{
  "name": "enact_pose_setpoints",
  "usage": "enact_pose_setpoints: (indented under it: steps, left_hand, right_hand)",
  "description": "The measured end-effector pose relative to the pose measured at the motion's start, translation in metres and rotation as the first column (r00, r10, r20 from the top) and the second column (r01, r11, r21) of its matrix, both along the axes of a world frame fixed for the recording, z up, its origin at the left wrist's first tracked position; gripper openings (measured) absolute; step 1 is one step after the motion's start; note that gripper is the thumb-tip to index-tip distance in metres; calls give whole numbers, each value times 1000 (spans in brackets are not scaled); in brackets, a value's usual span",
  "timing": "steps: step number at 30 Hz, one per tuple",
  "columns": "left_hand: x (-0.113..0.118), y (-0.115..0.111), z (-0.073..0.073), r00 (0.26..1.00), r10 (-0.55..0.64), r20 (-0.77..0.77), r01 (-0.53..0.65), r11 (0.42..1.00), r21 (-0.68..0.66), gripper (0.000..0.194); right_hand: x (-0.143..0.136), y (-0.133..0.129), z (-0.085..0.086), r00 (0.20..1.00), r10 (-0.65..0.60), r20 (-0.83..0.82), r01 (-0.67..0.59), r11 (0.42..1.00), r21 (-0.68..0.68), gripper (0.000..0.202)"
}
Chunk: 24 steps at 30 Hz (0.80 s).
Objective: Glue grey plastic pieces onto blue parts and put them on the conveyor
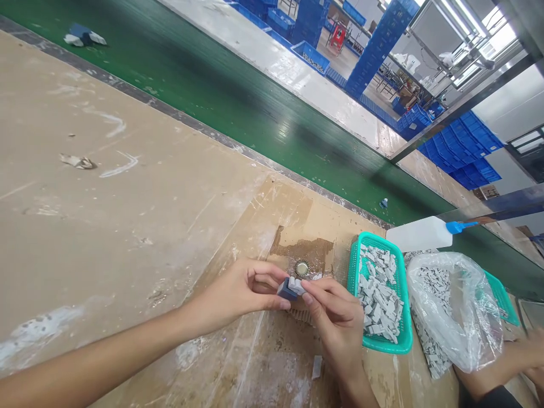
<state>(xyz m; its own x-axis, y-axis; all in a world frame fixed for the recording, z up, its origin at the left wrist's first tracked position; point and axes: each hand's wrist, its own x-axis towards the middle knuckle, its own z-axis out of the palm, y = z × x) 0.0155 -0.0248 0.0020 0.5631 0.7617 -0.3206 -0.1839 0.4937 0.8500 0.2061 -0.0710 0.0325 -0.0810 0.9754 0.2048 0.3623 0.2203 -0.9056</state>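
My left hand [249, 289] pinches a small dark blue block [288, 290] between thumb and fingers, low in the middle of the head view. A small light grey piece [296, 285] lies against the top and right side of the block, and the fingertips of my right hand [334, 309] are closed on it. Just beyond the hands, a small round metal cap [301, 268] sits on a wet, stained patch of cardboard [314, 232]. One loose grey piece [317, 367] rests on the table below my right hand.
Right of my hands stands a green basket [409, 317] of grey pieces, beside a white bottle [420, 234] with a blue nozzle and a clear plastic bag [467, 317]. Another person's arm [497, 362] reaches in at lower right. A green conveyor [255, 130] crosses behind.
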Motion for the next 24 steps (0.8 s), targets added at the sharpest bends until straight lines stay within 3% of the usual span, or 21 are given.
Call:
enact_pose_setpoints:
  steps: [11,15,20,22,24]
  left_hand:
    - [-4,-4,17,992,28,-123,-19,997,76,20]
    - [-6,-3,13,993,32,-110,-25,997,70,22]
    - [-8,2,13,989,123,-78,-114,987,113,41]
    - [-9,3,15,991,128,-36,-124,986,110,36]
    - [-11,4,17,989,133,59,-135,991,25,30]
  right_hand:
    - [-5,-6,-6,995,64,80,-72,993,98,48]
    - [-12,-8,-8,996,27,83,-36,994,105,46]
    - [-12,-2,-4,985,78,155,-89,994,66,42]
    - [-7,0,1,979,72,190,-85,994,63,40]
    - [4,1,7,981,-6,194,-8,997,74,38]
